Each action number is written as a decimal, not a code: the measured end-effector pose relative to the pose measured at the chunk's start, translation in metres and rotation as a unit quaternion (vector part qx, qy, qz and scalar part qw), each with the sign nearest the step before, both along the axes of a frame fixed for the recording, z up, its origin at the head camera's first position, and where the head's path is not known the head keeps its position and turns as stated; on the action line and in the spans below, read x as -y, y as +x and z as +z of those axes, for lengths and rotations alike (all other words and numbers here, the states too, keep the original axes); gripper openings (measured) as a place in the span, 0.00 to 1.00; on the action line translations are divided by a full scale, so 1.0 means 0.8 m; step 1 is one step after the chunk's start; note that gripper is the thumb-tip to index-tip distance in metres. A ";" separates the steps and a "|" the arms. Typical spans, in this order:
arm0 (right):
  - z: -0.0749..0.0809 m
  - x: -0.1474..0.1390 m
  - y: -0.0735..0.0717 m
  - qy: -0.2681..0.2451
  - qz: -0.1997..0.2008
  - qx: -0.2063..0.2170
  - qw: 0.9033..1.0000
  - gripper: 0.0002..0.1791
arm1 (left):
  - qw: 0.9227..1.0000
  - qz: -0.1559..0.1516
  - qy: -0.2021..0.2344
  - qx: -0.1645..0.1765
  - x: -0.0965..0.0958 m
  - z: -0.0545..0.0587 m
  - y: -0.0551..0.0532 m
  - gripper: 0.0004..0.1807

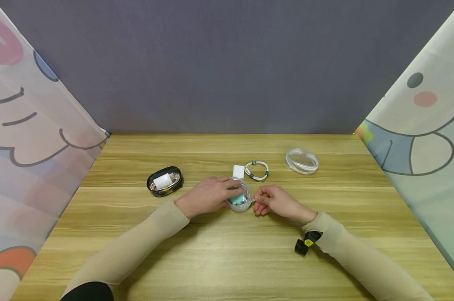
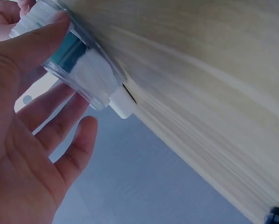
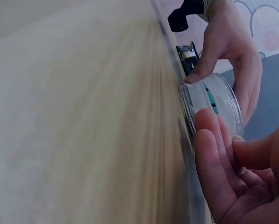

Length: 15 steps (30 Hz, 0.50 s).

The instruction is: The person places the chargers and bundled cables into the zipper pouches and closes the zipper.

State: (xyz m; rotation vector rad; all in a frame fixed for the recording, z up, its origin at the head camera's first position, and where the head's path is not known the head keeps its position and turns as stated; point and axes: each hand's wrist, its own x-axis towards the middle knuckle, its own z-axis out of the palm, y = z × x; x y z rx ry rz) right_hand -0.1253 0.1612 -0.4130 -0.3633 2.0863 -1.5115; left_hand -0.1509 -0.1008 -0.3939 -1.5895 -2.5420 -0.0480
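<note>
A clear round case with a pale rim stands near the middle of the wooden table, with teal and white contents showing through its wall. My left hand grips it from the left, fingers over the top and thumb on the near side. In the left wrist view the same clear case lies between thumb and fingers. From the right, my right hand pinches a small tab at the case's edge between thumb and index finger. The fingertips mostly cover this tab.
Just behind the case lie a white charger plug and a coiled white cable with dark green ties. A black-rimmed oval case holding a white plug and cable is at left. Another clear round case lies back right. A grey panel stands behind.
</note>
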 end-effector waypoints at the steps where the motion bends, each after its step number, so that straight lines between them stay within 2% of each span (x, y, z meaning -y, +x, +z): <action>1: 0.000 -0.001 -0.002 -0.001 -0.006 0.004 1.000 0.09 | 1.000 0.001 0.001 0.000 0.001 0.000 0.000 0.32; 6: 0.003 -0.002 -0.011 0.001 -0.029 0.011 1.000 0.09 | 1.000 -0.002 0.009 0.000 0.004 0.003 0.001 0.30; 15: -0.002 -0.001 -0.031 0.004 -0.036 -0.019 0.999 0.09 | 0.999 -0.030 0.003 -0.027 0.006 0.004 0.001 0.30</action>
